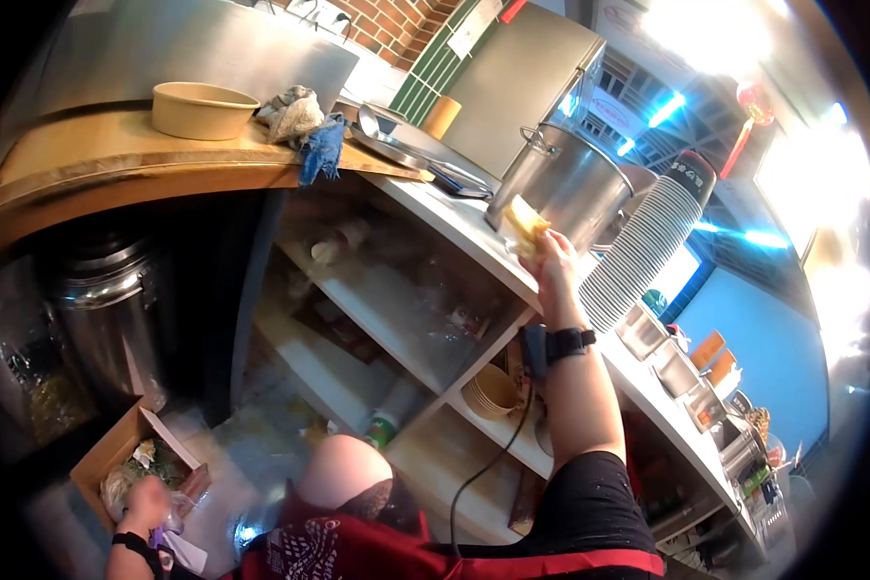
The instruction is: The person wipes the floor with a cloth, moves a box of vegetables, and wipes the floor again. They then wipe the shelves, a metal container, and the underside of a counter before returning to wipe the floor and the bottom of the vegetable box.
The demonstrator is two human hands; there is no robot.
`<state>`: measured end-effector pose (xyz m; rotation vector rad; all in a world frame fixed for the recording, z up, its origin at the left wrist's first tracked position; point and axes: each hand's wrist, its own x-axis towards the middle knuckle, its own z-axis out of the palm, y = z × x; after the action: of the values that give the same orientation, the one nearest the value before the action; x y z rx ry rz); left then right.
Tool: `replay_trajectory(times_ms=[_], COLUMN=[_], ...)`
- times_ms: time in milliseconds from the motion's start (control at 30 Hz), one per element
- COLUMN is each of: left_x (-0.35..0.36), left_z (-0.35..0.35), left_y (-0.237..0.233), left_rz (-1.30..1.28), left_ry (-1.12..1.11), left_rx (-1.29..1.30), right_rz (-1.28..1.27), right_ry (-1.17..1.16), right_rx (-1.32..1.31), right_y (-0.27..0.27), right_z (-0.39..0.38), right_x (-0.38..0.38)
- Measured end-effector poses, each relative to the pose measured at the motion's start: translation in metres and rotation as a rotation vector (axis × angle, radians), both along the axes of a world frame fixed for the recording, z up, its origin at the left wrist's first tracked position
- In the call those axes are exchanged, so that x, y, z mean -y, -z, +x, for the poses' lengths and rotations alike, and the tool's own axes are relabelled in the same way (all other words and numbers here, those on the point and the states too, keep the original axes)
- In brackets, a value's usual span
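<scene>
My right hand is raised in front of the large steel pot on the white counter. Its fingers are closed round a yellowish item, perhaps a cloth or wrapper. Low at the left, my left hand is at an open cardboard box on the floor. Plastic bags and greenish scraps lie in the box. The left fingers are blurred, and what they may hold cannot be made out. A purple and white piece shows just below that hand.
A paper bowl and rags sit on the wooden worktop. Tall stacked bowls stand beside the pot, with metal containers further along. Open shelves run under the counter. A black cable hangs in front.
</scene>
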<state>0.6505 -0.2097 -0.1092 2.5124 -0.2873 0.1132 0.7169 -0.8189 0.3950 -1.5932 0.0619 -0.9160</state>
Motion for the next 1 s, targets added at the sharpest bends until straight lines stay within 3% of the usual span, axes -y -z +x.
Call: replay_trajectory(times_ms=[100,333,400,433,467,533,700,867,1000], left_x=[0.0,0.001,0.003,0.003,0.003,0.004,0.006,0.007,0.006], left_z=[0.0,-0.003,-0.002,-0.001,-0.001,-0.001,-0.006,-0.005,-0.002], left_y=[-0.004,-0.008,-0.007,-0.004,-0.001,0.0,-0.013,0.0,0.013], left_rz=[-0.122,-0.203,-0.199,-0.19,-0.179,-0.19,-0.181,-0.134,-0.113], left_ry=[0.004,-0.047,-0.044,-0.049,-0.057,-0.053,-0.06,-0.074,-0.061], left_rx=[-0.051,-0.154,-0.161,-0.16,-0.16,-0.137,-0.165,-0.171,-0.209], right_rz=[-0.282,-0.661,-1.09,-1.162,-1.164,-1.649,-1.615,-1.73,-1.826], right_ry=[0.162,0.651,0.915,1.003,1.006,0.981,0.745,0.716,0.775], right_rx=[-0.013,-0.191,-0.013,-0.106,-0.108,-0.064,-0.046,0.029,0.166], right_y=[0.002,0.033,0.041,0.045,0.045,0.044,0.05,0.061,0.06], right_z=[-0.045,-0.117,-0.123,-0.123,-0.126,-0.126,-0.126,-0.109,-0.063], right_x=[0.035,0.061,0.044,0.041,0.042,0.043,0.047,0.056,0.01])
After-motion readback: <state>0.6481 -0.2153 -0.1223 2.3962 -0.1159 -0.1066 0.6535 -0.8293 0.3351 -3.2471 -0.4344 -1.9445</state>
